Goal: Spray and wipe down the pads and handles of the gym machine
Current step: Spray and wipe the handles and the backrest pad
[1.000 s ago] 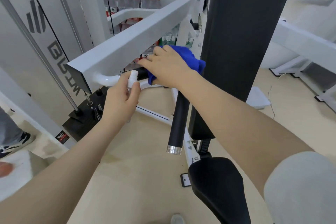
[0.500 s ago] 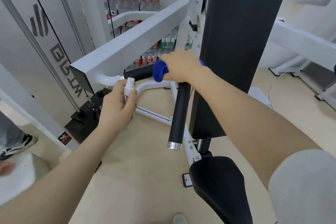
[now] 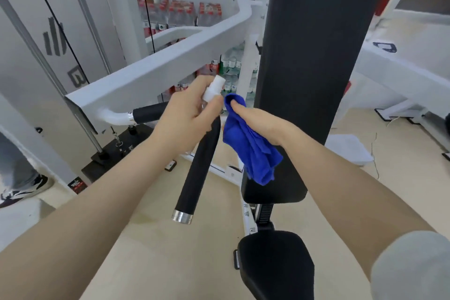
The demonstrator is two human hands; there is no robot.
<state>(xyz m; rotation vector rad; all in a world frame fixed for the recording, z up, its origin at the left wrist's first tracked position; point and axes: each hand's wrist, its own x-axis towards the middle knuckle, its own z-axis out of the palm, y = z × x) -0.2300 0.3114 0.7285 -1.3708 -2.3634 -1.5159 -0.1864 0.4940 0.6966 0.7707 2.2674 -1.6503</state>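
My left hand (image 3: 187, 111) grips a small spray bottle with a white cap (image 3: 214, 87), raised above the top of the black vertical handle (image 3: 198, 170). My right hand (image 3: 258, 124) holds a blue cloth (image 3: 250, 151) that hangs down beside that handle and in front of the tall black back pad (image 3: 309, 68). The cloth is off the handle. A black horizontal handle (image 3: 148, 112) runs left to a white curved tube under the white machine arm (image 3: 158, 75). The black seat pad (image 3: 277, 265) lies below.
Cables and a grey weight-stack housing (image 3: 48, 44) stand on the left. Packs of water bottles (image 3: 180, 14) are stacked behind the machine. Another person's shoe (image 3: 22, 189) is at the left edge. White frame parts (image 3: 399, 73) of another machine sit to the right on the beige floor.
My left hand rose with the spray bottle up to the top of the vertical handle. My right hand pulled the blue cloth off the horizontal handle and drew back to the right.
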